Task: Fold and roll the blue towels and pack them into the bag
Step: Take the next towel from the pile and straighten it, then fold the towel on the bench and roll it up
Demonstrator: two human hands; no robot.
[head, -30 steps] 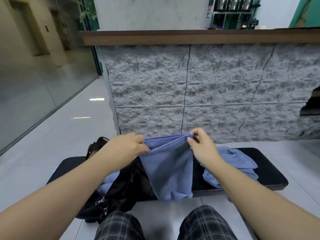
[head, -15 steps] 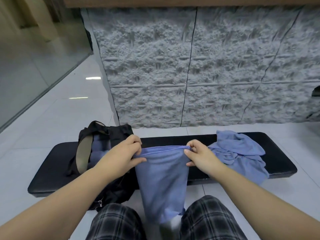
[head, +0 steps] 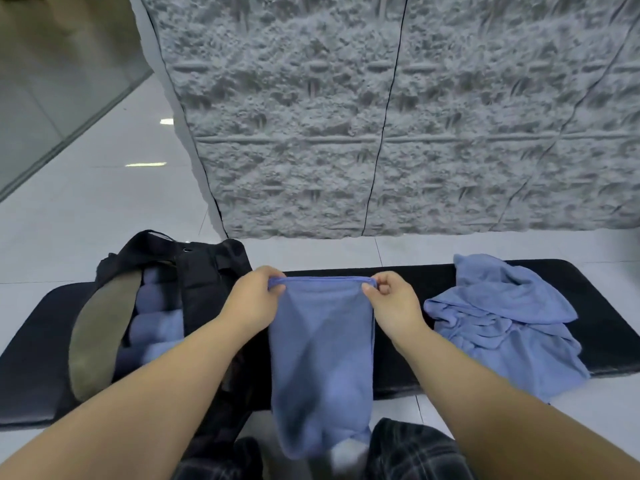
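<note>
The lower end of the folded blue towel (head: 322, 355) blurs out at the bottom centre of the frame, between the plaid-clad knees (head: 412, 448), so its hem is hard to make out. The left hand (head: 254, 299) and right hand (head: 393, 301) each pinch a top corner, their grip closed on the upper edge, which is stretched taut across the middle of the black bench (head: 609, 306). At the left, the open black bag (head: 204, 282) holds several rolled blue towels (head: 156, 327), partly hidden behind its olive strap (head: 98, 337). A loose heap of blue towels (head: 502, 317) lies at the right.
</note>
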